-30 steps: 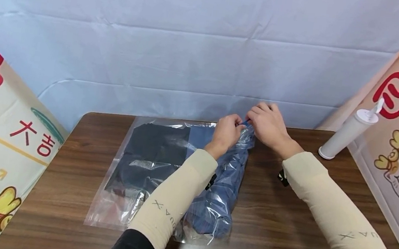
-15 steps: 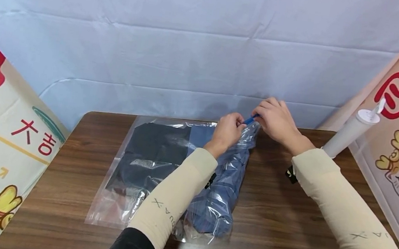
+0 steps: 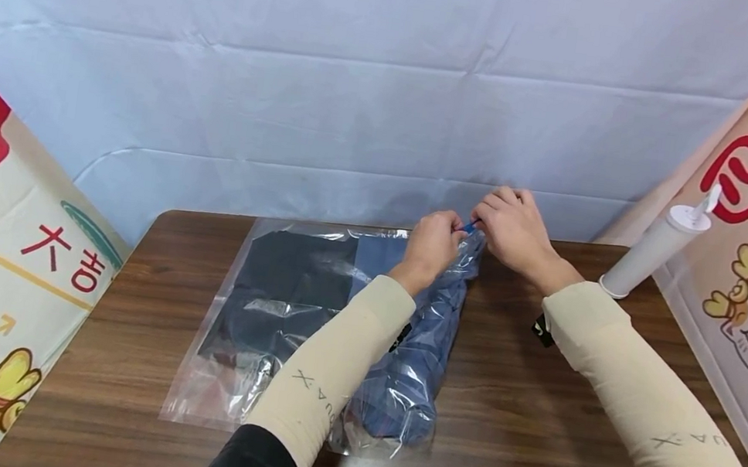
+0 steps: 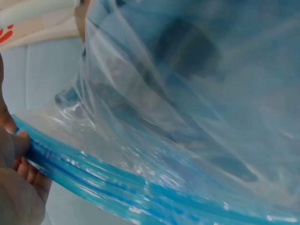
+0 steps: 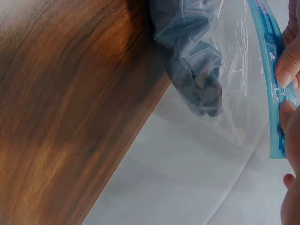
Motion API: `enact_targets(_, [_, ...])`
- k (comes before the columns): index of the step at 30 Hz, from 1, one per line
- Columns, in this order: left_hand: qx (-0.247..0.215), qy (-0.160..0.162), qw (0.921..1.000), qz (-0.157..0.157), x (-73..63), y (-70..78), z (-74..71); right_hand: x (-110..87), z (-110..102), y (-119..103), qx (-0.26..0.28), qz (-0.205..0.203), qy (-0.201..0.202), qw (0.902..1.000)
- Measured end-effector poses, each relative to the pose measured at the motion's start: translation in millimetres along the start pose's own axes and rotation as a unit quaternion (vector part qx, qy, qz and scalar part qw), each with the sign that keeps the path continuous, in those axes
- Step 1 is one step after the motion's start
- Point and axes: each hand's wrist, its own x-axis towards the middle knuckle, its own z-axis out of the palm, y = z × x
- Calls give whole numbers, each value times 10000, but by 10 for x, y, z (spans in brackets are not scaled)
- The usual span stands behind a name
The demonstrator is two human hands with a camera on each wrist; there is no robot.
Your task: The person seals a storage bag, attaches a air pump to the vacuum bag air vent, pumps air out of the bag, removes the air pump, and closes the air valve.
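Note:
A clear plastic zip bag (image 3: 200, 391) lies on the table with folded clothes inside, a dark garment (image 3: 300, 263) at left and a blue garment (image 3: 399, 400) at right. Its blue zip strip (image 4: 93, 180) is lifted at the far right corner. My left hand (image 3: 429, 250) pinches this strip between thumb and fingers. Just to the right, close to its end, my right hand (image 3: 513, 231) pinches the same strip. In the right wrist view, the strip (image 5: 269, 61) runs between both hands' fingertips, and the bag's plastic stretches loosely from it to the clothes.
The brown wooden table (image 3: 496, 435) ends close behind the bag, against a pale cloth backdrop (image 3: 332, 119). A white cylinder (image 3: 652, 248) with a tissue poking from its lid stands at the back right. Printed banners (image 3: 55, 319) flank both sides.
My right hand has moved right along the strip, then slightly back left, widening its gap from the left hand before narrowing it. My left hand has shifted a little right. The bag stays put.

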Motion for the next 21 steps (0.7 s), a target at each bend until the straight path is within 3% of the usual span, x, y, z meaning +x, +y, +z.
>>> enact_targets(9, [-23, -123, 9999, -111, 10, 4, 11, -1, -138, 70, 649, 765, -452, 9939])
enact_targets(14, [52, -55, 9999, -80, 14, -5, 24, -18, -150, 119, 658, 608, -445, 9950])
enact_targets(21, [19, -32, 9998, 216, 44, 40, 7, -58, -92, 130, 548, 480, -69, 9973])
